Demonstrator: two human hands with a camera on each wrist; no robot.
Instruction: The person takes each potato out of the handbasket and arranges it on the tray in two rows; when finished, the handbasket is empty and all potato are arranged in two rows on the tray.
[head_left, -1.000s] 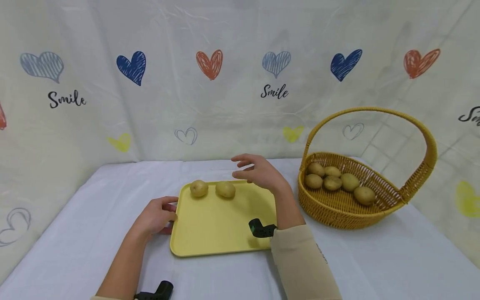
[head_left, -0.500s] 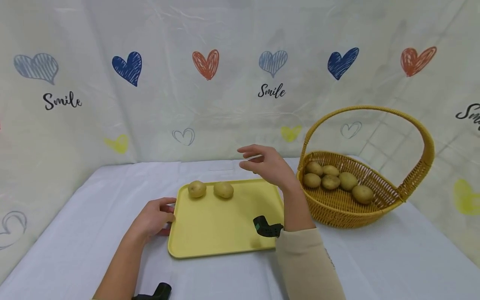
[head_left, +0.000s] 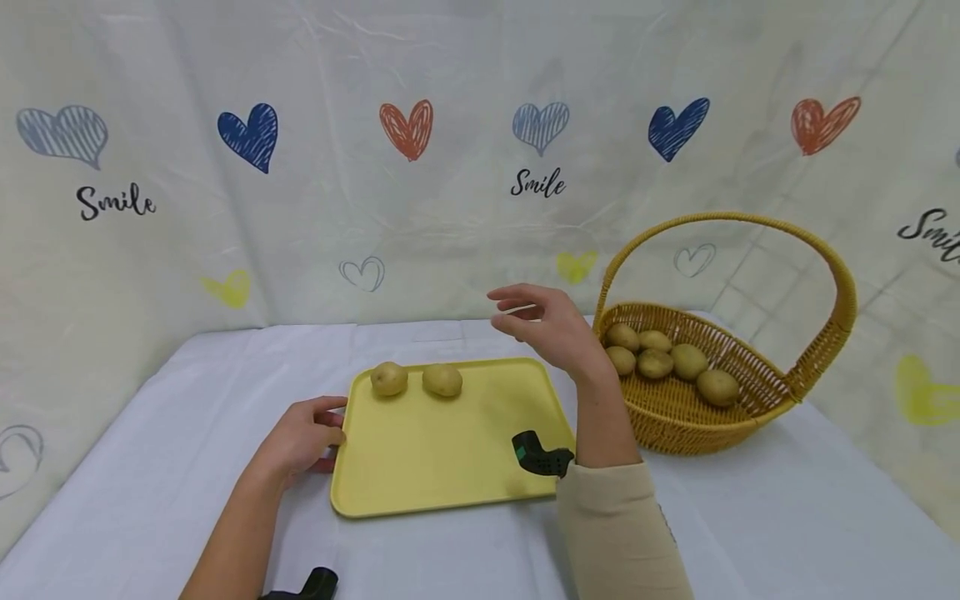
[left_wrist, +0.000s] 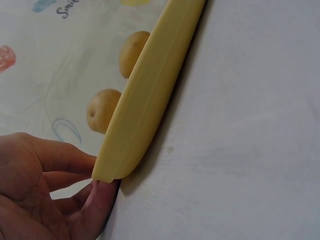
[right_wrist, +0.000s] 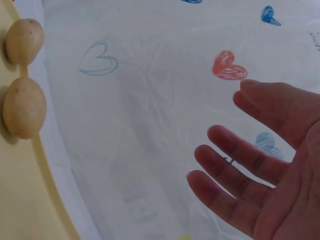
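The left grip (head_left: 302, 433) pinches the left rim of the yellow tray (head_left: 450, 454); the right grip (head_left: 549, 327) hovers loosely spread and unloaded near the tray's far right corner, just left of the wicker basket (head_left: 686, 435) of potatoes. Two potatoes (head_left: 442, 380) sit along the tray's far edge. White cloth (head_left: 420, 554) covers the counter, stretching before the tray up to the heart-printed backdrop (head_left: 450, 225)
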